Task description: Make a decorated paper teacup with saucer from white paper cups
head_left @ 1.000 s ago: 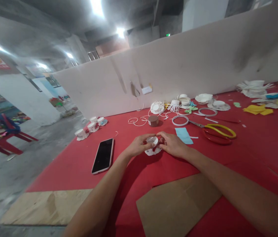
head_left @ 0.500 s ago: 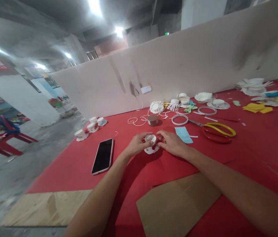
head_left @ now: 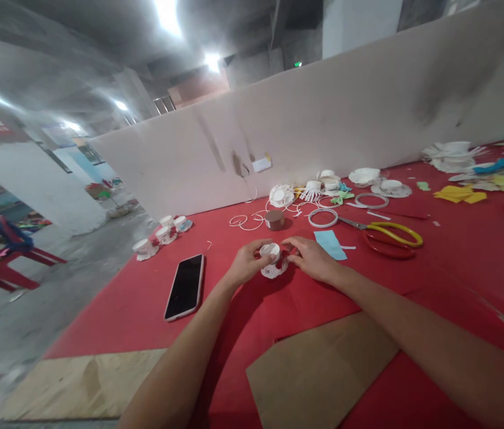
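Note:
A small white paper cup (head_left: 270, 250) stands on a scalloped white paper saucer (head_left: 273, 271) with printed marks on its front edge. My left hand (head_left: 248, 263) grips the cup from the left, its thumb against the near side. On the right side, my right hand (head_left: 312, 257) has curled fingers at a dark red piece beside the cup; the fingertips partly hide the contact. A brown tape roll (head_left: 274, 220) lies just behind. To the right are a light blue paper piece (head_left: 330, 244) and scissors (head_left: 388, 234) with yellow and red handles.
A phone (head_left: 184, 287) lies left of my arms, with several finished-looking cup-and-saucer pieces (head_left: 165, 236) beyond it. Brown cardboard (head_left: 319, 369) lies in front of me. White rings (head_left: 323, 217), cord, paper cups and yellow scraps (head_left: 460, 194) sit along the pale partition (head_left: 314, 125).
My hands stay around the cup with only slight finger shifts, and more of the cup shows. The whole view has moved a little; the other objects keep their places on the table.

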`<state>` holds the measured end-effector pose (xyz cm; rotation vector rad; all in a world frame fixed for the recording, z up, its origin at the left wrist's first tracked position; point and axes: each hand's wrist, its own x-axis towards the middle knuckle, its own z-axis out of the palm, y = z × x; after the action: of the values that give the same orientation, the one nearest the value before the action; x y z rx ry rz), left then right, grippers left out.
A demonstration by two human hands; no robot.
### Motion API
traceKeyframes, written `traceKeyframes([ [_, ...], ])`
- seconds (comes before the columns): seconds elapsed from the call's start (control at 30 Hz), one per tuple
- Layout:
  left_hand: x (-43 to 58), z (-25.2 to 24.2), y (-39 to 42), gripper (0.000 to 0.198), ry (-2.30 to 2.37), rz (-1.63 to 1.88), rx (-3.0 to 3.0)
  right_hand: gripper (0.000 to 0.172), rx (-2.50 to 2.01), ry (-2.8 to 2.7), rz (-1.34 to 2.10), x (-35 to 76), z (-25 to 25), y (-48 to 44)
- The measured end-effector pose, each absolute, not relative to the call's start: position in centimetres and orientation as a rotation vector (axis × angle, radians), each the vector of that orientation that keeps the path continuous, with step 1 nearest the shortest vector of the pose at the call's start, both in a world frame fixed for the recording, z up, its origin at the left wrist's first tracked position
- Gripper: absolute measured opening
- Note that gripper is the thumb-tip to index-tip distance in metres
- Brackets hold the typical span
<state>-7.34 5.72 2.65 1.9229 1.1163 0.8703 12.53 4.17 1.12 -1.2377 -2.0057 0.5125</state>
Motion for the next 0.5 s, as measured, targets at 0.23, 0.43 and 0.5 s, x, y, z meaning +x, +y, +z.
traceKeyframes([
  [0.23, -7.29, 2.75, 5.83, 0.044, 1.157, 1.001, 1.939, 0.066, -1.179, -1.859, 0.755, 13.02, 0.65, 4.19],
  [0.43, -6.65, 2.90, 5.18, 0.044, 1.133, 1.013, 1.955, 0.075, -1.115, -1.845, 0.781, 12.62, 0.77, 3.78],
  [0.5, -6.50, 2.95, 5.05, 0.043, 1.124, 1.028, 1.972, 0.067, -1.133, -1.849, 0.722, 12.54, 0.82, 3.70],
])
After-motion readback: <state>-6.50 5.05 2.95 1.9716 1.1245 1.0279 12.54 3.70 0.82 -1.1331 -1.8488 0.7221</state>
